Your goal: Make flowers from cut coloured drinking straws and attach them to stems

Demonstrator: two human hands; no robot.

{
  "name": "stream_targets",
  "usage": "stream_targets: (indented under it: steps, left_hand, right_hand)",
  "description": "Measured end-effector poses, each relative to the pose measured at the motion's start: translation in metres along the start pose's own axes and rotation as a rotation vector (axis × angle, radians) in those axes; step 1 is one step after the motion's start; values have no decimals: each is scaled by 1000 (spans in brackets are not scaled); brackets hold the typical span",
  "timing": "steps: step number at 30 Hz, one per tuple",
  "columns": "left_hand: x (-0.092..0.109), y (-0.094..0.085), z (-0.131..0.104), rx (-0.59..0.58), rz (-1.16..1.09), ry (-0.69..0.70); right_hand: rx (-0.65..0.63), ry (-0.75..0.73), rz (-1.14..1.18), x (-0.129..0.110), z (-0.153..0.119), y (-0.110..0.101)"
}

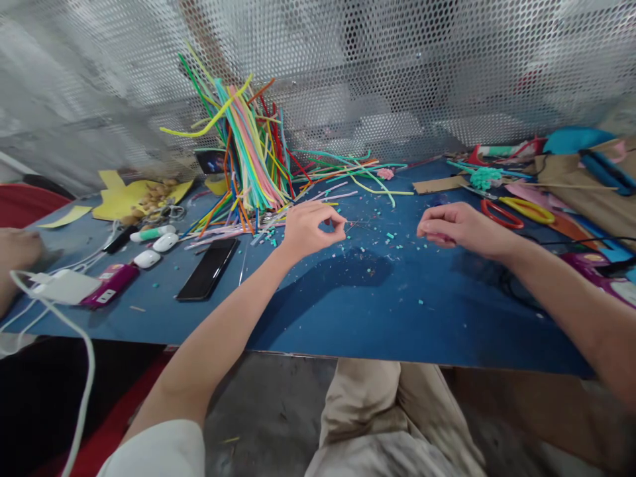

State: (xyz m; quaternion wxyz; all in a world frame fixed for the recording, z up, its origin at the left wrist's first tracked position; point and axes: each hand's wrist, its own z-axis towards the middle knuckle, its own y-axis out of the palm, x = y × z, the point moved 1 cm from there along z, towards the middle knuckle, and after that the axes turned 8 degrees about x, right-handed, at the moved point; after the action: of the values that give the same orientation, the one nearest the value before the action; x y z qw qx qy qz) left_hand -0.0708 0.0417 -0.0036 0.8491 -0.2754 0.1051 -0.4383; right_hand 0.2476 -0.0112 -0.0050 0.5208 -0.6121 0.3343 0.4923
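Observation:
Near the middle of the blue table (pixel 318 318), my left hand (pixel 314 228) is raised with thumb and forefinger pinched on a thin wire (pixel 358 225), which points right from the fingertips. To the right, above the table, my right hand (pixel 450 228) has its fingers curled together; what they hold, if anything, is too small to make out. Small teal snippets (pixel 390 236) and other bits are scattered below and between the hands. Behind my left hand stands a large bundle of coloured pipe cleaners (pixel 248 146), with more lying loose to its right.
A black phone (pixel 209 270), white earbuds (pixel 165 242), a purple power strip (pixel 110 285) and white cables are on the left, by another person's hand (pixel 20 255). Scissors with red and yellow handles (pixel 527 210), cardboard and a teal fuzzy piece (pixel 484 177) lie right. Perforated metal (pixel 397 73) stands behind.

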Motion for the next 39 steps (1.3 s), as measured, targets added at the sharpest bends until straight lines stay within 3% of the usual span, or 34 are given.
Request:
stream_targets:
  steps: [7,13,17,24,29,34,39]
  left_hand:
    - [-9,3,-2,-89,-52,-196]
    - [-29,4,-5,-142,9,-356]
    - [-34,2,-5,-164,90,-368]
    - [-28,2,-2,-127,142,-319]
    - [-27,-3,0,-83,190,-332]
    - [-26,-24,18,26,153,-282]
    - [-39,-32,31,-92,131,-315]
  right_hand:
    - [161,-102,-5,-4,3,-40]
    - [425,-155,168,-3,8,-45]
    - [581,-183,194,5,14,-43]
    - [531,-273,-512,12,11,-21]
    - [396,-276,-579,8,4,-3]
    - [278,-352,-628,0,-4,17]
    - [141,-452,-752,-3,-11,37]
